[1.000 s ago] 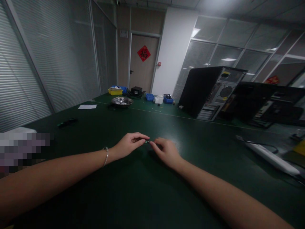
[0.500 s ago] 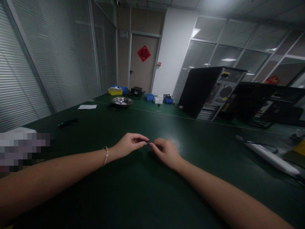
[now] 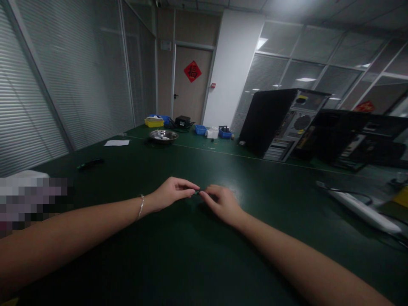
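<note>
Over the middle of the dark green table (image 3: 153, 250), my two hands meet fingertip to fingertip. My left hand (image 3: 174, 193), with a silver bracelet at its wrist, pinches a small dark piece (image 3: 197, 192) between thumb and fingers. From the other side my right hand (image 3: 222, 203) is closed with thumb and index finger on the same piece. It has a hint of green, but its kind is too small to make out and the fingertips cover most of it.
A dark-and-green slim object (image 3: 90, 164) and a white paper (image 3: 117, 143) lie at the left. Farther back stand a metal bowl (image 3: 163, 136), a yellow tray (image 3: 154, 123) and blue trays (image 3: 200, 129). At right are a computer tower (image 3: 270, 119) and a white power strip (image 3: 363, 210).
Both hands stay in almost the same place, still pinching the small piece. Only a very slight shift of the left wrist shows.
</note>
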The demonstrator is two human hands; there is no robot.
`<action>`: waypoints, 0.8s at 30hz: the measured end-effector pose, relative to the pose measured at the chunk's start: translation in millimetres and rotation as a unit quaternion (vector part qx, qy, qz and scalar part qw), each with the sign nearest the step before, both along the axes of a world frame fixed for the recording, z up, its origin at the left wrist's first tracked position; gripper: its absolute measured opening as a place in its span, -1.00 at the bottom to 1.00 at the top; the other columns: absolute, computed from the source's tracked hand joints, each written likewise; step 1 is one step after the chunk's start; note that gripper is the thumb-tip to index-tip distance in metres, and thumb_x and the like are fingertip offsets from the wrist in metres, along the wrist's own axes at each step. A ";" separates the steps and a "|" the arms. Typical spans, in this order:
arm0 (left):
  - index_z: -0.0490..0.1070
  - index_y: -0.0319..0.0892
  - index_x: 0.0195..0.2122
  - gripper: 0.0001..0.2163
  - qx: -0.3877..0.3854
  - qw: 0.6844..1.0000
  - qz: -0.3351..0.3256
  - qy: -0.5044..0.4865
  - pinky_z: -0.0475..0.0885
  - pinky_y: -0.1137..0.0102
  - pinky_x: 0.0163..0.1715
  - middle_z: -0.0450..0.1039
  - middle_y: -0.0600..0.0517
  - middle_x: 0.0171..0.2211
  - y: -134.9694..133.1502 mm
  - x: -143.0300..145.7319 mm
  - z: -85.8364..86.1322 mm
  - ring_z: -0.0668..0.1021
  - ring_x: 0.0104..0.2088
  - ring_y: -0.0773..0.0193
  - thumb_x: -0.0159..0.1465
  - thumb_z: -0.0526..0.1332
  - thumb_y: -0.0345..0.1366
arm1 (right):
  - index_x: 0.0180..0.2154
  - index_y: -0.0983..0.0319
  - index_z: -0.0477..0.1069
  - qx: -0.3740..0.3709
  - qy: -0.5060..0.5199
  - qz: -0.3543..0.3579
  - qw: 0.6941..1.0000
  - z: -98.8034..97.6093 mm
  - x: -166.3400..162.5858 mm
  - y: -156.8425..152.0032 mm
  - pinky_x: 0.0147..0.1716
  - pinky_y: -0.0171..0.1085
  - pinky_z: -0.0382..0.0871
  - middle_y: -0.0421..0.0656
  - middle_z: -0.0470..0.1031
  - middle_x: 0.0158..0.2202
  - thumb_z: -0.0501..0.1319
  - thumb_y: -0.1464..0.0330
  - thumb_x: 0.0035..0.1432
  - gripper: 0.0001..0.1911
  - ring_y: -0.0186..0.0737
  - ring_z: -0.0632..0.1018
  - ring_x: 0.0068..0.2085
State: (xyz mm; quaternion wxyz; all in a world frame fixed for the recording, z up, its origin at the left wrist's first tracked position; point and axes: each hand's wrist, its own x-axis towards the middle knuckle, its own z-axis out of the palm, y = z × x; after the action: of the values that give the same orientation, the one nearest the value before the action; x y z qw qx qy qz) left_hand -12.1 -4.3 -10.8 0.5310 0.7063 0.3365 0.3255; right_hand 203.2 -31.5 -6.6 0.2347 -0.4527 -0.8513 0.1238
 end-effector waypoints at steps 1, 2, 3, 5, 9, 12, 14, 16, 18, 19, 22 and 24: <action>0.52 -0.18 -0.11 -0.73 -0.002 1.000 -0.001 -0.002 0.43 0.29 -0.14 0.55 -0.08 -0.16 0.3 0.0 -0.1 0.54 -0.17 0.17 0.16 0.27 -0.27 | -0.37 0.23 0.45 0.001 0.002 0.003 1.000 0.3 0.4 -0.2 -0.41 -0.34 0.21 -0.18 0.41 -0.43 0.01 0.21 0.30 -0.65 -0.30 0.41 -0.40; 0.52 -0.19 -0.11 -0.73 -0.005 1.000 -0.004 -0.002 0.43 0.29 -0.15 0.56 -0.09 -0.16 0.6 -0.1 -0.1 0.54 -0.18 0.17 0.16 0.27 -0.26 | -0.37 0.23 0.45 0.001 0.004 0.009 1.000 0.6 0.7 -0.6 -0.40 -0.34 0.21 -0.18 0.41 -0.43 0.01 0.21 0.30 -0.65 -0.30 0.41 -0.40; 0.52 -0.20 -0.11 -0.72 -0.009 1.000 -0.008 -0.001 0.43 0.30 -0.16 0.56 -0.09 -0.17 0.7 -0.1 0.1 0.54 -0.19 0.18 0.16 0.27 -0.26 | -0.37 0.23 0.45 0.001 0.007 0.015 1.000 1.0 0.9 -1.0 -0.40 -0.34 0.21 -0.18 0.41 -0.43 0.01 0.21 0.31 -0.65 -0.31 0.41 -0.40; 0.51 -0.21 -0.10 -0.72 -0.018 1.000 -0.018 0.001 0.43 0.31 -0.17 0.55 -0.09 -0.18 0.5 -0.2 0.4 0.54 -0.21 0.19 0.17 0.26 -0.27 | -0.36 0.23 0.45 0.001 0.010 0.024 1.000 1.5 0.9 -1.6 -0.39 -0.34 0.21 -0.18 0.41 -0.43 0.00 0.21 0.31 -0.64 -0.31 0.40 -0.40; 0.51 -0.20 -0.09 -0.73 -0.024 1.000 -0.016 -0.008 0.42 0.32 -0.17 0.54 -0.08 -0.17 -0.6 -0.5 0.7 0.53 -0.24 0.22 0.18 0.26 -0.27 | -0.35 0.23 0.44 0.003 0.008 0.022 1.000 0.4 -0.2 -1.2 -0.39 -0.35 0.21 -0.18 0.40 -0.43 -0.02 0.21 0.32 -0.64 -0.31 0.41 -0.40; 0.50 -0.21 -0.09 -0.73 -0.022 1.000 0.002 -0.013 0.42 0.30 -0.16 0.52 -0.08 -0.16 -1.0 -0.3 0.6 0.52 -0.23 0.22 0.19 0.25 -0.28 | -0.34 0.23 0.44 0.005 0.012 0.014 1.000 -2.2 -1.1 0.2 -0.38 -0.34 0.22 -0.18 0.41 -0.41 -0.02 0.21 0.32 -0.65 -0.31 0.42 -0.39; 0.48 -0.22 -0.10 -0.75 -0.022 0.999 0.015 -0.023 0.41 0.27 -0.12 0.51 -0.08 -0.15 -1.1 0.2 0.7 0.51 -0.20 0.21 0.19 0.25 -0.31 | -0.37 0.23 0.42 0.012 0.015 0.002 1.000 -3.9 -1.4 0.9 -0.37 -0.34 0.23 -0.18 0.42 -0.41 -0.01 0.21 0.32 -0.65 -0.30 0.42 -0.38; 0.45 -0.23 -0.11 -0.76 -0.021 0.998 0.029 -0.046 0.39 0.25 -0.05 0.47 -0.08 -0.11 -0.8 1.1 0.5 0.50 -0.12 0.19 0.19 0.25 -0.35 | -0.39 0.23 0.41 0.017 0.017 -0.007 1.000 -4.9 -1.5 1.3 -0.37 -0.34 0.23 -0.18 0.42 -0.42 -0.01 0.21 0.32 -0.65 -0.29 0.42 -0.37; 0.40 -0.22 -0.11 -0.77 -0.019 0.996 0.047 -0.075 0.35 0.24 0.02 0.45 -0.06 -0.11 -0.4 2.4 -0.4 0.48 -0.05 0.18 0.19 0.24 -0.38 | -0.39 0.23 0.41 0.017 0.018 -0.010 1.000 -5.6 -1.4 1.7 -0.37 -0.34 0.22 -0.18 0.42 -0.42 -0.01 0.21 0.32 -0.65 -0.29 0.42 -0.38; 0.37 -0.22 -0.12 -0.78 -0.021 0.994 0.055 -0.090 0.34 0.23 0.03 0.44 -0.05 -0.13 -0.1 3.2 -1.1 0.48 -0.04 0.18 0.19 0.24 -0.39 | -0.39 0.23 0.41 0.016 0.018 -0.009 1.000 -5.9 -1.3 2.0 -0.38 -0.34 0.22 -0.18 0.42 -0.42 -0.01 0.21 0.32 -0.65 -0.30 0.42 -0.38; 0.32 -0.21 -0.18 -0.83 -0.036 0.989 0.063 -0.128 0.37 0.18 0.00 0.40 -0.01 -0.21 1.1 5.4 -4.1 0.52 -0.10 0.18 0.19 0.22 -0.42 | -0.39 0.23 0.41 0.017 0.018 -0.003 1.000 -6.8 -1.0 3.3 -0.39 -0.35 0.21 -0.19 0.41 -0.44 0.00 0.21 0.31 -0.65 -0.31 0.41 -0.41; 0.31 -0.22 -0.21 -0.84 -0.041 0.989 0.059 -0.132 0.39 0.17 -0.04 0.38 0.01 -0.24 2.2 6.3 -6.1 0.54 -0.17 0.20 0.18 0.22 -0.42 | -0.41 0.23 0.41 0.021 0.016 0.000 1.000 -7.3 -0.8 3.9 -0.40 -0.35 0.21 -0.19 0.40 -0.44 0.00 0.21 0.31 -0.65 -0.31 0.41 -0.41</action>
State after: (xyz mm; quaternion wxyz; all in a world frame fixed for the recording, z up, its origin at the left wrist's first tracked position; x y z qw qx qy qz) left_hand -5.9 -2.1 -16.9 0.5789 0.6137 0.3179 0.4326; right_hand 202.4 -27.6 -13.9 0.2582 -0.4454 -0.8498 0.1131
